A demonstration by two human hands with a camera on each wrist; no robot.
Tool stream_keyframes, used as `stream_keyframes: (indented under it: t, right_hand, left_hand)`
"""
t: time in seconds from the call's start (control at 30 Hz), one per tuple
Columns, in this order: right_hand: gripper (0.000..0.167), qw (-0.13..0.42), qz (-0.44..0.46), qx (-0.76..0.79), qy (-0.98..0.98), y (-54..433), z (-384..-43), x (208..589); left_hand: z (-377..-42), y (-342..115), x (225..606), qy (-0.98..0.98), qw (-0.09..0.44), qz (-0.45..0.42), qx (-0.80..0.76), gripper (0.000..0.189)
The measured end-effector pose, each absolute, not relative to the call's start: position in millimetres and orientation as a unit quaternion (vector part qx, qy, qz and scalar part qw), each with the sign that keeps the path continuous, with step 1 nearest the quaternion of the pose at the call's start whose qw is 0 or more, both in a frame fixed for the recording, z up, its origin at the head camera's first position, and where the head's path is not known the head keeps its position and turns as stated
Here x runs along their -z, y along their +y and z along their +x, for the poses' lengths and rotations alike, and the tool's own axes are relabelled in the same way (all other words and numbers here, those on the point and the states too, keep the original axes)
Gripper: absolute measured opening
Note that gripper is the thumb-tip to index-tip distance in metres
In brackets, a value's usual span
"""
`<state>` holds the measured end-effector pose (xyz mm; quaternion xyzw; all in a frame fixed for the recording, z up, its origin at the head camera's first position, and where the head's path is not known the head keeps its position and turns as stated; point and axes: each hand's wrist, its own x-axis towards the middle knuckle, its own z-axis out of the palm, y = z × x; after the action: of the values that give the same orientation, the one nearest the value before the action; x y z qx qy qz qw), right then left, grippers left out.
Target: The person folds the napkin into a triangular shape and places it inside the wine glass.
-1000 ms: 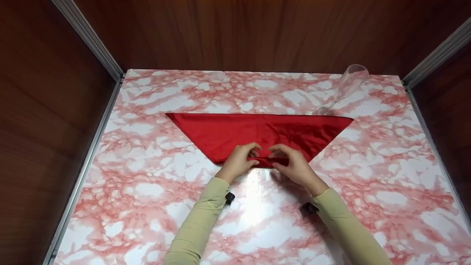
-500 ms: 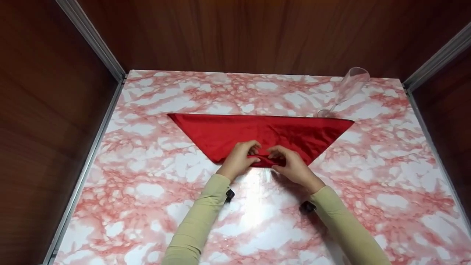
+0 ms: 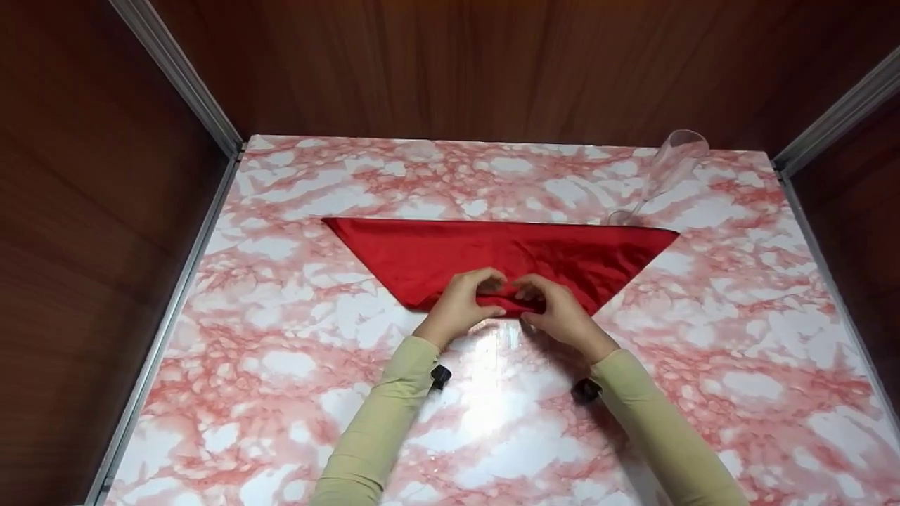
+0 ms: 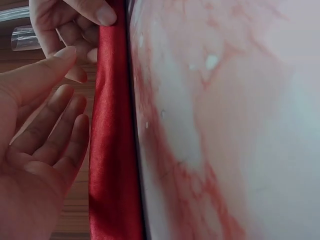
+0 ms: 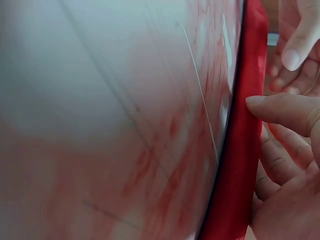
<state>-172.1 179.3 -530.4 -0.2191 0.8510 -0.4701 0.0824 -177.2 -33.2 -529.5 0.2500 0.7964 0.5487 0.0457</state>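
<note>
A red satin cloth (image 3: 436, 246) with a dark hem lies folded into a trapezoid, its long edge away from me. The near edge is turned up in a narrow roll (image 5: 237, 135). My right hand (image 3: 562, 313) holds this roll, thumb on its near face and fingers curled over behind; the thumb on the satin shows in the right wrist view. Close beside it, my left hand (image 3: 460, 302) arches over the roll. In the left wrist view the left thumb (image 4: 60, 55) stands off the cloth, apart from the loosely bent fingers.
A clear flute glass (image 3: 675, 165) stands behind the cloth's right corner. The table (image 3: 281, 393) has a red and white marbled top. Dark wood panels (image 3: 450, 70) with metal edging close it in at the back and both sides.
The left thumb and fingers have spread wider apart at the roll. The right hand has hardly moved, and the cloth lies nearly the same.
</note>
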Motion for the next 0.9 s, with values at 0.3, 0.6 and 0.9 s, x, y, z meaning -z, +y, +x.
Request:
stream_keyframes:
  t: [0.3, 0.6, 0.9]
  right_hand:
    - [0.04, 0.098, -0.213, 0.476, 0.848, 180.4, -181.3, 528.7]
    - [0.033, 0.113, -0.198, 0.48, 0.847, 181.6, -187.6, 527.8]
    - [0.033, 0.067, -0.208, 0.533, 0.818, 179.4, -178.6, 503.0]
  left_hand:
    - [-180.0, -33.3, 535.3, 0.805, 0.065, 0.234, -0.542, 0.036]
    - [-187.3, -33.4, 540.5, 0.814, 0.072, 0.219, -0.533, 0.034]
    - [-192.3, -33.3, 541.3, 0.802, 0.085, 0.202, -0.556, 0.035]
